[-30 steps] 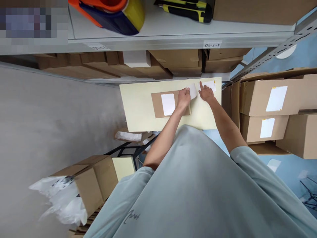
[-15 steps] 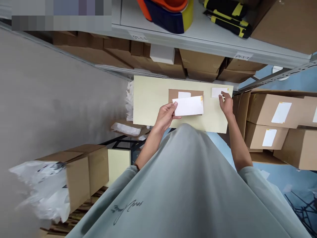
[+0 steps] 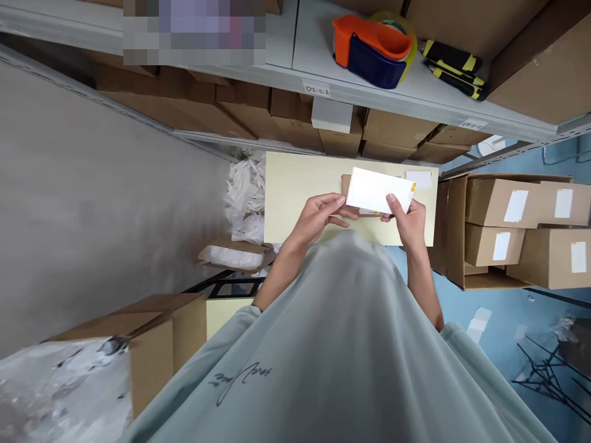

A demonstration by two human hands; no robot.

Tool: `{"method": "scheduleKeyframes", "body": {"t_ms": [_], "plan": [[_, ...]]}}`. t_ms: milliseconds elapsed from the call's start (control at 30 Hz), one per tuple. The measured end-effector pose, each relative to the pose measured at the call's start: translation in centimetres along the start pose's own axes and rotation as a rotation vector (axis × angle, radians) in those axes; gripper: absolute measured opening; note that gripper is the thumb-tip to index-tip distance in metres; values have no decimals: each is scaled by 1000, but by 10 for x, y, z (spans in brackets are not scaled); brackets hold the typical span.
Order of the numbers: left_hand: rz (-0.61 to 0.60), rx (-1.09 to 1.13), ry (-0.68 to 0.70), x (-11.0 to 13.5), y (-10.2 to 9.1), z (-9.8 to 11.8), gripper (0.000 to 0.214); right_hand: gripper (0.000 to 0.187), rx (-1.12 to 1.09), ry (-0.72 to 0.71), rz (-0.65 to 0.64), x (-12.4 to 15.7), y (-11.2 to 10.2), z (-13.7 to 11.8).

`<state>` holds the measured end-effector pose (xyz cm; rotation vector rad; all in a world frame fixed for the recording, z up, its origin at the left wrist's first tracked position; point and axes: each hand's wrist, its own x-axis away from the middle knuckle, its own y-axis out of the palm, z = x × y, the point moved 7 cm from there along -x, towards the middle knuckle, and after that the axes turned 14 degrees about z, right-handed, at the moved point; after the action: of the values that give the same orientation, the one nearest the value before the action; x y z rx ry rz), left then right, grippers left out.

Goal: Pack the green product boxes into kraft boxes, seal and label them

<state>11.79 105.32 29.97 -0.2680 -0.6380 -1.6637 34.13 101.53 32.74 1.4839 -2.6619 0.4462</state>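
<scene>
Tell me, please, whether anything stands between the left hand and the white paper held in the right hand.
Nothing visible does: the left hand is at the lower-left corner of the white paper.

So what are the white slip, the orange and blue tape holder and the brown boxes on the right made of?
The white slip in the right hand looks like smooth, matt paper, perhaps card: it is thin and flat. The tape holder seems hard plastic, perhaps slightly shiny, with bright colours and moulded curves. The brown boxes look like dull cardboard, with tan sides and straight edges.
</scene>
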Motion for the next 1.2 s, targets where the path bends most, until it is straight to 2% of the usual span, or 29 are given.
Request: {"method": "scheduleKeyframes", "body": {"t_ms": [200, 433, 667, 833, 900, 1000, 1100, 1200], "plan": [[-45, -96, 176, 20, -41, 41, 40, 59, 74, -87, 12, 28, 20, -45], [-125, -127, 234, 28, -66, 67, 36, 60, 126, -132, 47, 52, 50, -64], [-165, -124, 243, 26, -89, 74, 39, 61, 134, -105, 59, 67, 72, -65], [-155, -85, 260, 23, -104, 75, 34, 60, 180, -57, 61, 64, 92, -40], [-137, -66, 269, 21, -109, 73, 31, 59, 259, -96, 126, 64, 98, -34], [-110, -58, 283, 18, -117, 69, 28, 51, 357, -228, 181, 76, 111, -45], [-98, -87, 302, 17, -124, 65, 27, 41, 336, -289, 31, 99, 137, -64], [-96, -136, 328, 20, -128, 65, 27, 38, 299, -266, -63, 117, 158, -77]]}}
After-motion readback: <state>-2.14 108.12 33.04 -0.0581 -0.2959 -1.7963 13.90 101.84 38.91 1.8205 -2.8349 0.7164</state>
